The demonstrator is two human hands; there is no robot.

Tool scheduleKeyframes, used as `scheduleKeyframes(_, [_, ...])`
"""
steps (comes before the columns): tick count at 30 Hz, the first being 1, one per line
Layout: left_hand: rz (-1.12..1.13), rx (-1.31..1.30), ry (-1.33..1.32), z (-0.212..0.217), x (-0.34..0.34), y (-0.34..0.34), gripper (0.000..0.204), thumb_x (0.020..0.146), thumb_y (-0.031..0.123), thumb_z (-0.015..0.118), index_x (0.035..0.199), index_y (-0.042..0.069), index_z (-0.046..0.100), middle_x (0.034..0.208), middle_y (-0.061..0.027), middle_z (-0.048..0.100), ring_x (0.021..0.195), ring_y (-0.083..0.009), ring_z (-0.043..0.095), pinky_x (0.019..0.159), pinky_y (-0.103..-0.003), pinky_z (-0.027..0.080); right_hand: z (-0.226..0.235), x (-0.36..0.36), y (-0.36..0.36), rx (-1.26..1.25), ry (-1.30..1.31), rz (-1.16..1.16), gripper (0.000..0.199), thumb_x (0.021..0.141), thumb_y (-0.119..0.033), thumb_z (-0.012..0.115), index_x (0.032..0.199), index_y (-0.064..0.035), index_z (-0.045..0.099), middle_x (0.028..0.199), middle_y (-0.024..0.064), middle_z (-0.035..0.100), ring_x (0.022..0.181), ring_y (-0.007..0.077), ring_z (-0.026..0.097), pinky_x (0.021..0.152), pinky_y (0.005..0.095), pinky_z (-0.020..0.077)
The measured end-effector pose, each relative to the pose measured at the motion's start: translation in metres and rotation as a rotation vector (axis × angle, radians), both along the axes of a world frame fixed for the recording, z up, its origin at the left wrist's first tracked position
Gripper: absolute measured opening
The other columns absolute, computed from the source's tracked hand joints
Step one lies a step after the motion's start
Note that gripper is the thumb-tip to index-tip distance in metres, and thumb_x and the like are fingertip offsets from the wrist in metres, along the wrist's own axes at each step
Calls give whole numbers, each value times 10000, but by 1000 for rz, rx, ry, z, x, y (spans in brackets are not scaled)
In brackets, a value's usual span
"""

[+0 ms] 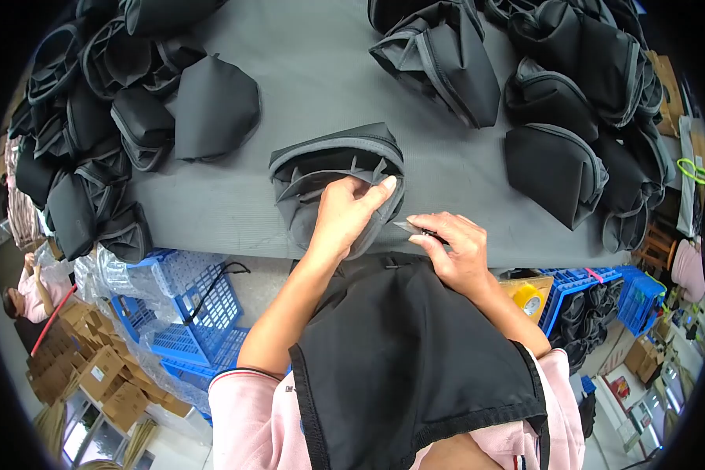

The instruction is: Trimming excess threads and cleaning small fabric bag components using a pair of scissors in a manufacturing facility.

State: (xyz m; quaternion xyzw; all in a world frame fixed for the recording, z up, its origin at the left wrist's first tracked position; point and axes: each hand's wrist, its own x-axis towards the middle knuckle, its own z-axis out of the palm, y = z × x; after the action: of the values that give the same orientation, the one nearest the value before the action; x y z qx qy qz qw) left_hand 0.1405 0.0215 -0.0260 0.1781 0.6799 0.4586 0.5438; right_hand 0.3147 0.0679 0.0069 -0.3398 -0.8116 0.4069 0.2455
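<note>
- Wearing a black apron (415,345).
- Gripping a pointed tool (405,227) in the closed right hand (458,244).
- Pinching an open pouch (309,186) by its rim with the left hand (343,213), at the front edge of the table (313,78).
- Facing more pouches (552,176), piled left and right.
</note>
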Motion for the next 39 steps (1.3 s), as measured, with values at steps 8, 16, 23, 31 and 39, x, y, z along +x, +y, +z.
scheduleKeyframes(8, [-62,-68,39,6,-7,1,438,772,340,692,791,-91,615,698,-75,601,652,-110,510,593,-275,428,13,-15,6,259,-102,140,253,680,-81,713,923,-57,645,708,70,608,606,240,569,596,302,455])
scheduleKeyframes(16, [-375,87,34,57,-29,-20,495,777,350,669,1005,-80,579,915,-94,579,852,-147,538,734,-276,438,1,-29,15,-285,158,74,308,686,30,679,984,-26,620,755,56,551,638,136,512,574,245,416])
scheduleKeyframes(23, [-38,263,917,41,16,-68,464,666,12,705,1077,0,489,1046,-181,471,938,-349,530,774,-385,474,-15,-47,15,-218,117,204,215,694,47,668,895,-16,626,738,70,586,590,169,540,535,271,418])
scheduleKeyframes(31, [16,213,570,41,16,-65,339,718,92,734,1004,6,576,860,-122,611,702,-246,622,625,-305,501,1,-36,59,-259,-55,542,192,671,-16,713,838,8,619,709,99,593,599,232,555,532,306,420])
scheduleKeyframes(39, [-570,192,305,45,10,-59,195,796,156,661,848,-26,615,901,-75,521,826,-187,520,732,-275,432,-22,-15,70,-680,-126,745,206,722,-167,712,784,13,632,693,64,610,617,157,547,577,301,414])
